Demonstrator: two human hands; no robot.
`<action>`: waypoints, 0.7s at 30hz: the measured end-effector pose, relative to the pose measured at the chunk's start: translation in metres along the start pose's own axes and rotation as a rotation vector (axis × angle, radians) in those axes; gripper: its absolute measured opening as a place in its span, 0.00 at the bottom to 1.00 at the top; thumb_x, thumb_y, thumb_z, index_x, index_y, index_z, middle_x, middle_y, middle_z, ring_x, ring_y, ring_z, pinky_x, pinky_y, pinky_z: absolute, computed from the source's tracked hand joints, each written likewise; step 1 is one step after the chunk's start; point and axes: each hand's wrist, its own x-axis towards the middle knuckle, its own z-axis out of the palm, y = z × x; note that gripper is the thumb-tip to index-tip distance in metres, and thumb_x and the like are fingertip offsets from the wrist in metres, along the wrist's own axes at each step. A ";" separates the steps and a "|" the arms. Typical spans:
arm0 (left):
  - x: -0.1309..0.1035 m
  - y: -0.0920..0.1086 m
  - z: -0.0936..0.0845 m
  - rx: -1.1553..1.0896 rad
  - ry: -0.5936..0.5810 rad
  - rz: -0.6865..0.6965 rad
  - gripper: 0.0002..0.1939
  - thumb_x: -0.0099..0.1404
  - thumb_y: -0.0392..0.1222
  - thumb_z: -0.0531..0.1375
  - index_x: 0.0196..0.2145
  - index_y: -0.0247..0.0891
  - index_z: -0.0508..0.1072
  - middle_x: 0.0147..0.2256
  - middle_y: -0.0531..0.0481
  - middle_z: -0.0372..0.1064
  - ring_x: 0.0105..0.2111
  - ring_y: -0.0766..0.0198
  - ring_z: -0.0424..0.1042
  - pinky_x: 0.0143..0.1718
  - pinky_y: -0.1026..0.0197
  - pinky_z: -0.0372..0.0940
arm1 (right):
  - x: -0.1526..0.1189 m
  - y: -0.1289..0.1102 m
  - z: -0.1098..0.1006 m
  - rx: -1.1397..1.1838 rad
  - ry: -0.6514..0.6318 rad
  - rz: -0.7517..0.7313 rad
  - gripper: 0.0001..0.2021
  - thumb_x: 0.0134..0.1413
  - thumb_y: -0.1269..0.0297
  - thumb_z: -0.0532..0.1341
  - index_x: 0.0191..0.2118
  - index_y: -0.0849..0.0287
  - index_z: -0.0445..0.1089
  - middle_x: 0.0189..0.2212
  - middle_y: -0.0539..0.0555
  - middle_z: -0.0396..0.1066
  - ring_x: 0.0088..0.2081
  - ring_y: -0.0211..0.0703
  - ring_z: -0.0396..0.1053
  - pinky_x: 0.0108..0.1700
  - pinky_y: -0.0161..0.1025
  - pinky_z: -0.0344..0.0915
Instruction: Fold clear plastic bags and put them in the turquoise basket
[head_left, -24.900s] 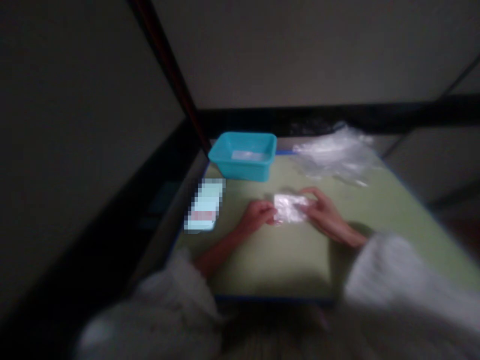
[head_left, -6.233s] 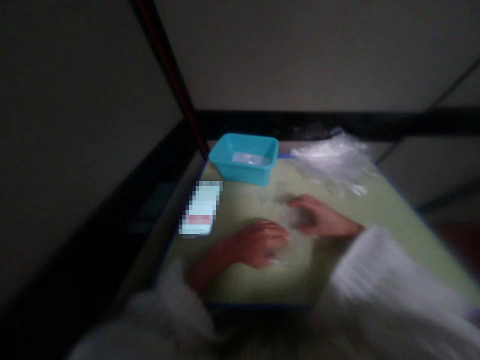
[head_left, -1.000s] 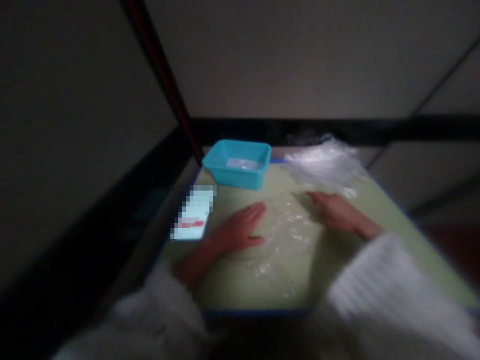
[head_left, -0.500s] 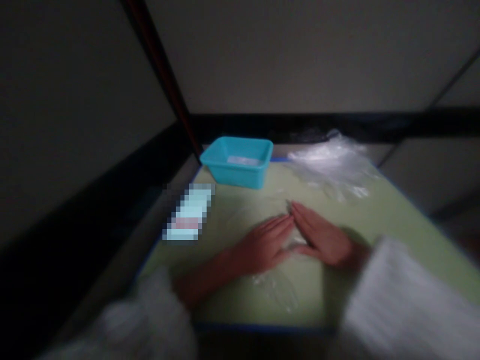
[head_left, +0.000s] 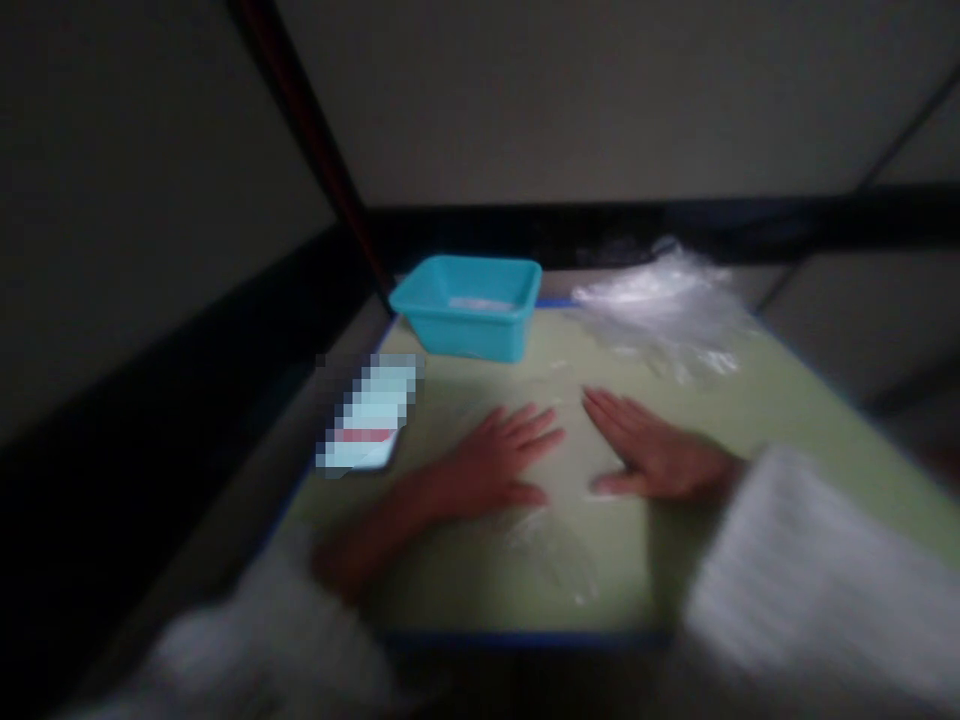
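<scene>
A clear plastic bag (head_left: 559,560), thin and hard to make out, lies flat on the pale green tabletop (head_left: 787,430). My left hand (head_left: 502,460) rests palm down over it with the fingers spread and the thumb apart. To its right, my right hand (head_left: 649,450) lies flat too, fingers together and thumb held away. A gap separates the two hands, and neither grips anything. How far the clear bag reaches under the palms is blurred.
A turquoise plastic basket (head_left: 465,335) with something pale inside stands at the table's back left. A pile of clear plastic bags (head_left: 671,310) lies at the back right. Near the left edge is a phone-like lit, pixelated object (head_left: 371,415). Walls rise behind and at left.
My hands have moved apart from where their fingertips met. The left hand slid left and its fingers spread; the right stayed nearly in place. The view tilted slightly.
</scene>
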 end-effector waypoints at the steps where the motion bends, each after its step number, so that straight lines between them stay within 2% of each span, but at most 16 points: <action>1: -0.004 -0.006 -0.003 -0.002 -0.035 -0.024 0.41 0.62 0.64 0.50 0.65 0.43 0.42 0.66 0.41 0.33 0.65 0.48 0.32 0.61 0.41 0.37 | 0.000 0.001 -0.001 0.000 -0.004 -0.004 0.49 0.52 0.35 0.49 0.67 0.63 0.26 0.66 0.66 0.36 0.65 0.60 0.37 0.63 0.54 0.45; 4: -0.017 -0.025 -0.008 -0.010 -0.118 -0.080 0.47 0.59 0.65 0.53 0.65 0.42 0.35 0.66 0.38 0.28 0.65 0.46 0.29 0.61 0.41 0.35 | -0.001 0.004 -0.002 0.002 -0.017 -0.013 0.49 0.52 0.35 0.49 0.67 0.61 0.25 0.66 0.64 0.35 0.65 0.60 0.37 0.63 0.54 0.45; 7: -0.026 -0.042 -0.009 -0.016 -0.149 -0.104 0.54 0.53 0.66 0.58 0.66 0.41 0.34 0.66 0.38 0.25 0.65 0.45 0.27 0.61 0.42 0.34 | -0.002 0.009 -0.003 0.012 -0.033 -0.014 0.49 0.51 0.35 0.50 0.67 0.60 0.26 0.66 0.63 0.35 0.65 0.60 0.37 0.63 0.55 0.44; 12: -0.031 -0.051 -0.011 -0.021 -0.177 -0.097 0.61 0.46 0.65 0.64 0.66 0.38 0.34 0.66 0.36 0.24 0.65 0.44 0.27 0.62 0.44 0.34 | -0.002 0.006 -0.012 0.034 -0.079 -0.018 0.48 0.52 0.36 0.50 0.67 0.60 0.27 0.66 0.65 0.35 0.65 0.62 0.37 0.62 0.59 0.43; 17: -0.030 -0.046 -0.013 -0.038 -0.167 -0.105 0.62 0.45 0.64 0.65 0.65 0.36 0.36 0.66 0.36 0.26 0.65 0.45 0.28 0.62 0.46 0.35 | 0.007 -0.032 -0.022 0.122 0.027 -0.088 0.44 0.58 0.41 0.47 0.65 0.56 0.17 0.67 0.64 0.31 0.66 0.58 0.34 0.63 0.60 0.40; 21: -0.028 -0.047 -0.012 -0.048 -0.146 -0.092 0.62 0.45 0.64 0.65 0.65 0.36 0.35 0.66 0.36 0.26 0.65 0.45 0.28 0.62 0.46 0.36 | 0.012 -0.059 -0.019 0.181 0.028 -0.172 0.54 0.49 0.35 0.53 0.65 0.61 0.17 0.66 0.67 0.29 0.66 0.60 0.32 0.63 0.60 0.37</action>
